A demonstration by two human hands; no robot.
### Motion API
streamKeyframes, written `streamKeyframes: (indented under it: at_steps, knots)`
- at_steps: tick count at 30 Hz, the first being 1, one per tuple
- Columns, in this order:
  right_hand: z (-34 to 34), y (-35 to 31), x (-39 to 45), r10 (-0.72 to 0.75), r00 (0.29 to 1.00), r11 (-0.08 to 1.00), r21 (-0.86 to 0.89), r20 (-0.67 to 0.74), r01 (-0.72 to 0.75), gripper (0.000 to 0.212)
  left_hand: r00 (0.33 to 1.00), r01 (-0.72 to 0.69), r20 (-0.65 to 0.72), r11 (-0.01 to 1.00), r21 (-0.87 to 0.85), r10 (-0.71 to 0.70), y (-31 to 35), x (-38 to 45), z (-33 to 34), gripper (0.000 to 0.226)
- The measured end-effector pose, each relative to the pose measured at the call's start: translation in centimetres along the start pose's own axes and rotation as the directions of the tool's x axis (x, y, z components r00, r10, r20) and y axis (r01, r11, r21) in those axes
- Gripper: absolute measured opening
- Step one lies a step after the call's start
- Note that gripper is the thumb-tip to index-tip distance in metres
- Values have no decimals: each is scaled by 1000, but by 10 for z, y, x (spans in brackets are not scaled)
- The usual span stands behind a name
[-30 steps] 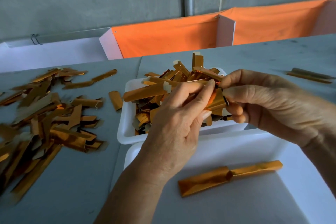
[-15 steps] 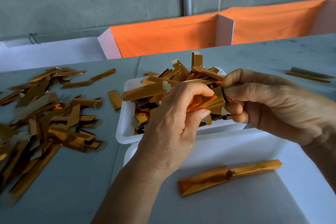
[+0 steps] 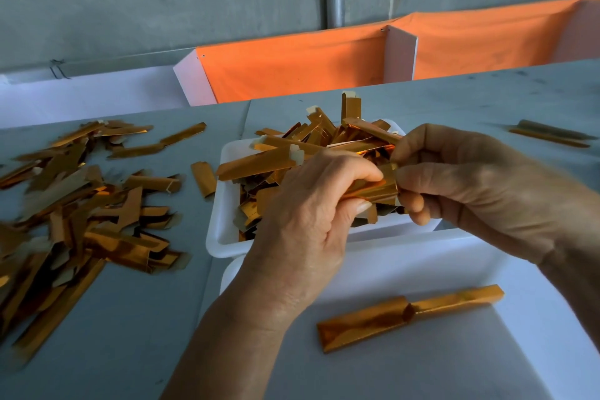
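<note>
Both hands meet over a small white tray (image 3: 224,230) heaped with shiny gold card strips (image 3: 324,140). My left hand (image 3: 311,214) pinches one end of a folded gold strip (image 3: 373,188) between thumb and curled fingers. My right hand (image 3: 470,185) pinches the strip's other end, and most of the strip is hidden by the fingers. One finished gold box piece (image 3: 409,315), made of two parts slid together, lies in the larger white tray (image 3: 373,260) in front of me.
A wide pile of loose gold strips (image 3: 81,204) covers the grey table (image 3: 130,334) at the left. Two more gold strips (image 3: 552,135) lie far right. Orange cloth bins (image 3: 292,68) stand behind the table against a concrete wall.
My left fingers have curled further round the strip and slid toward my right hand, folding it smaller. The right hand stayed nearly still.
</note>
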State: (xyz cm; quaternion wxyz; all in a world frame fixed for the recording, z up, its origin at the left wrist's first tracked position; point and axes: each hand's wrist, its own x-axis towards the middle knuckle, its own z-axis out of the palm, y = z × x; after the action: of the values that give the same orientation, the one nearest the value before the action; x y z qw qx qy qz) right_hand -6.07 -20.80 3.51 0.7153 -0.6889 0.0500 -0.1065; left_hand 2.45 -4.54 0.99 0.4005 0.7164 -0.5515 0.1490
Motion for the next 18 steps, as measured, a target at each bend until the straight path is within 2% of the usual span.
streamKeyframes:
  at_steps: [2, 4, 10, 13, 15, 18]
  knots:
    - [-3, 1, 0, 4, 1000, 1000, -8, 21, -4, 31, 1000, -9, 9, 1000, -7, 9, 0, 0, 0, 21]
    - [-5, 2, 1, 6, 999, 1000, 20, 42, -7, 20, 1000, -12, 18, 1000, -25, 13, -1, 0, 0, 20]
    - [-11, 3, 0, -23, 994, 997, 81, 108, 14, 10, 1000, -5, 22, 996, -89, 7, -2, 0, -4, 22]
    - [-11, 3, 0, -47, 992, 995, 87, 117, 37, 14, 1000, -6, 14, 990, -139, 8, -2, -1, -5, 21]
    - [-9, 4, 1, -54, 992, 991, 125, 111, 40, 9, 1000, -9, 8, 986, -165, 11, -3, 0, -5, 21]
    - [-9, 7, 3, -54, 991, 978, 208, 123, 27, 13, 1000, 3, 4, 974, -229, -2, -3, 0, -4, 21]
